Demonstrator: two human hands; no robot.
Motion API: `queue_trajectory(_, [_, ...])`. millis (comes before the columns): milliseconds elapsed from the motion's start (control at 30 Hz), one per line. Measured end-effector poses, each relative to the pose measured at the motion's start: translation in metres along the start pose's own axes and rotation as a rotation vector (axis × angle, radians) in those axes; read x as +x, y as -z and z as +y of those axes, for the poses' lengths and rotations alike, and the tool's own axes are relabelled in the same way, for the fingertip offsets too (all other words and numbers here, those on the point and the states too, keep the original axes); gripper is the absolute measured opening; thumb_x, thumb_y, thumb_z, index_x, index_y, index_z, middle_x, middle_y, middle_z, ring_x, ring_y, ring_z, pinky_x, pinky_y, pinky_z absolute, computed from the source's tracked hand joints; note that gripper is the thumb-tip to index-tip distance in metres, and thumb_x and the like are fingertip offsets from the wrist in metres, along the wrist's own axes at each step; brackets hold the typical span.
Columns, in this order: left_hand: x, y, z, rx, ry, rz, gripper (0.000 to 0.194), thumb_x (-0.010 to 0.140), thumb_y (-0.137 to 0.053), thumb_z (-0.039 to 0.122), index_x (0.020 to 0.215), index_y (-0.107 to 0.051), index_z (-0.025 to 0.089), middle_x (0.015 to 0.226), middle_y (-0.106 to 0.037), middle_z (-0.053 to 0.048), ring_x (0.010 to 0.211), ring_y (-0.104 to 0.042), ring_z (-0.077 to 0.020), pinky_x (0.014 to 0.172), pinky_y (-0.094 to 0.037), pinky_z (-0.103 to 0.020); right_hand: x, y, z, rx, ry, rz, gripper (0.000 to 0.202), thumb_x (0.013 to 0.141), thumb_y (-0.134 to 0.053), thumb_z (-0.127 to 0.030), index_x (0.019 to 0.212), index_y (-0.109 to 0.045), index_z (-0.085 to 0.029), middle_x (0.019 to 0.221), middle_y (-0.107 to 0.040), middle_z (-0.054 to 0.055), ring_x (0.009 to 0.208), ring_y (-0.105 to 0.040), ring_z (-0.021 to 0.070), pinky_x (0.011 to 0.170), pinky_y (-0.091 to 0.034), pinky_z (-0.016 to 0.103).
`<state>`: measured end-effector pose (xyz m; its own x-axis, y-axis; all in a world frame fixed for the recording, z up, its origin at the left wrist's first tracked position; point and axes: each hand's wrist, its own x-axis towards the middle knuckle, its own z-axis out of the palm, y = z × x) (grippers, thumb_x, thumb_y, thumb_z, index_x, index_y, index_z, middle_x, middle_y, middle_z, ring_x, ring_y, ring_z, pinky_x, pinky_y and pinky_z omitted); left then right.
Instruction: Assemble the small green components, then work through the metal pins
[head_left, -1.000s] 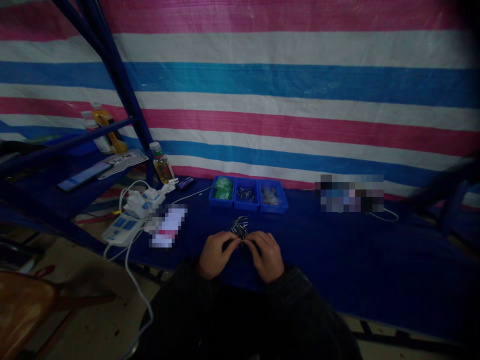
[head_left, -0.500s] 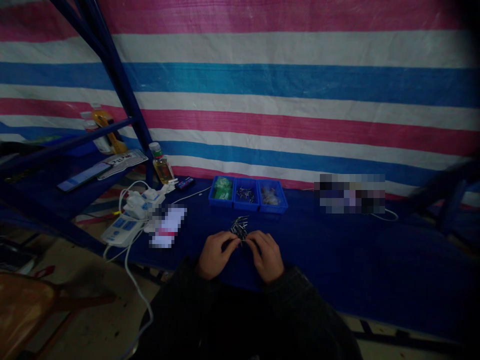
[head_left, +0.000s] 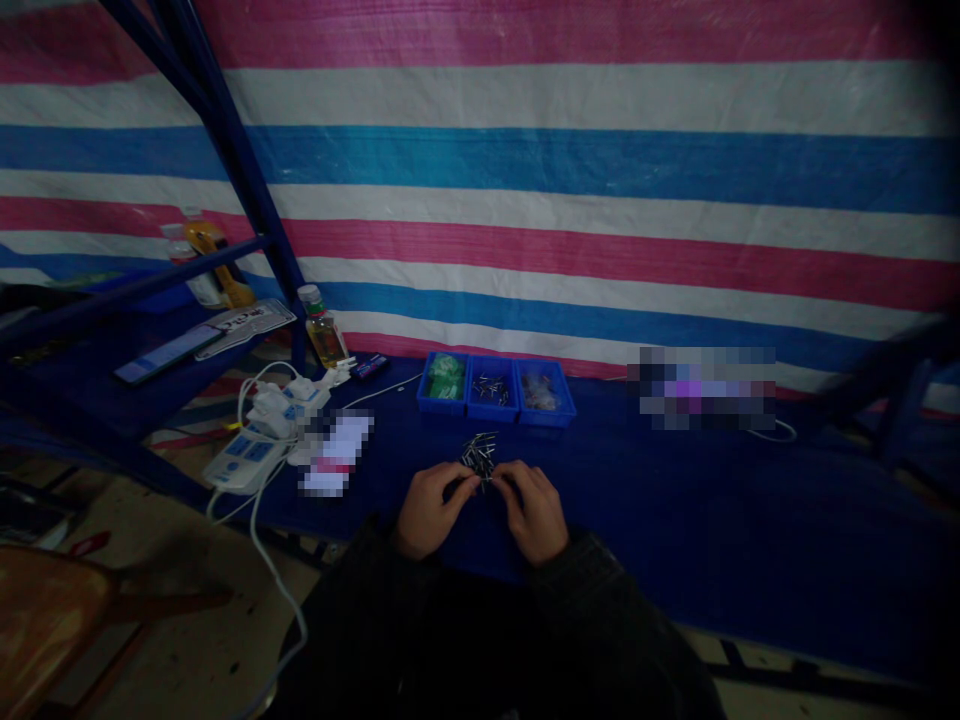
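Left hand (head_left: 429, 512) and right hand (head_left: 538, 512) pinch fingers (head_left: 453, 470) together, contents unclear; thin silvery metal pins (head_left: 478, 453) lie heaped just beyond them.

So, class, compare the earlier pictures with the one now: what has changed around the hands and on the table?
The left hand and right hand show no clear shift, grasp or release at the near edge of the metal pieces; finer finger movement is too small to tell. The pixelated patch on the right changed colour. The trays and power strip stayed put.
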<state>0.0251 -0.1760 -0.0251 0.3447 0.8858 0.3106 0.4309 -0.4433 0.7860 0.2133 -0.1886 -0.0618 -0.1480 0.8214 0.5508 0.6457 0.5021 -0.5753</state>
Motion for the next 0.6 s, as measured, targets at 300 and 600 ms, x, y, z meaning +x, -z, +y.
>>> queue_trajectory(300, [-0.0003,-0.0004,-0.0006,-0.002,0.002,0.026,0.024,0.098,-0.056,0.029,0.083,-0.071,0.019,0.082,-0.074,-0.003,0.079,-0.069,-0.0171,0.079,-0.050,-0.026,-0.0021,0.0007,-0.0012,0.068,-0.036,-0.016,0.012,0.102,-0.048,-0.022,0.106,-0.059,-0.024,0.098,-0.072,0.005,0.089,-0.068,0.0227,0.082,-0.046,0.037])
queue_trajectory(600, [-0.0004,-0.0017,-0.0007,0.000,0.009,0.012,0.023,0.098,-0.056,0.028,0.084,-0.070,0.018,0.079,-0.073,-0.002,0.076,-0.067,-0.0156,0.076,-0.048,-0.024,-0.0029,-0.0016,0.0013,0.058,-0.012,-0.025,0.013,0.103,-0.046,-0.023,0.104,-0.059,-0.024,0.095,-0.073,0.005,0.084,-0.068,0.0216,0.079,-0.047,0.035])
